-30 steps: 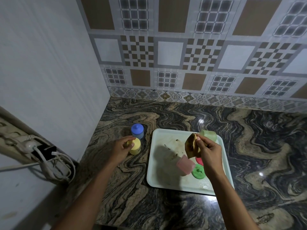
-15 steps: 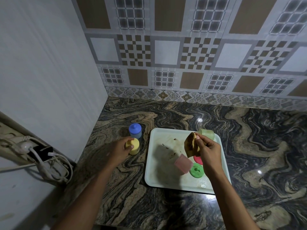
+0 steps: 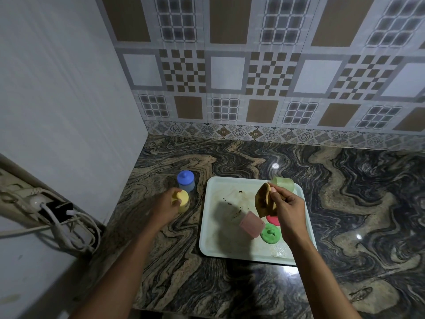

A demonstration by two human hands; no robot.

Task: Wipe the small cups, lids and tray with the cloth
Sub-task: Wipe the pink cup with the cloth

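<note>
Marble counter (image 3: pixel 345 203) in a tiled corner. Tray (image 3: pixel 208 226) sits mid-counter, with crumbs and smears on its floor.

Yellow cup (image 3: pixel 182 201) stands on the counter left of the tray, just in front of blue cup (image 3: pixel 185 180). Left hand (image 3: pixel 164 207) has its fingers curled round the yellow cup's top and side, forearm low.

Right hand (image 3: pixel 288 208) pinches cloth (image 3: pixel 263 200), bunched between thumb and fingertips. It hangs above the tray and isn't wiping anything.

On the tray:
- pink cup (image 3: pixel 251 224), tipped over
- green lid (image 3: pixel 271 233) and red lid (image 3: pixel 272 219), beside it
- green cup (image 3: pixel 282 183), at the far edge

My read: the cups are light, stiff, thin plastic and will skid on polished stone. Grip the body, not the lid knob. The cloth is limp, so wad it up for pressure.
</note>
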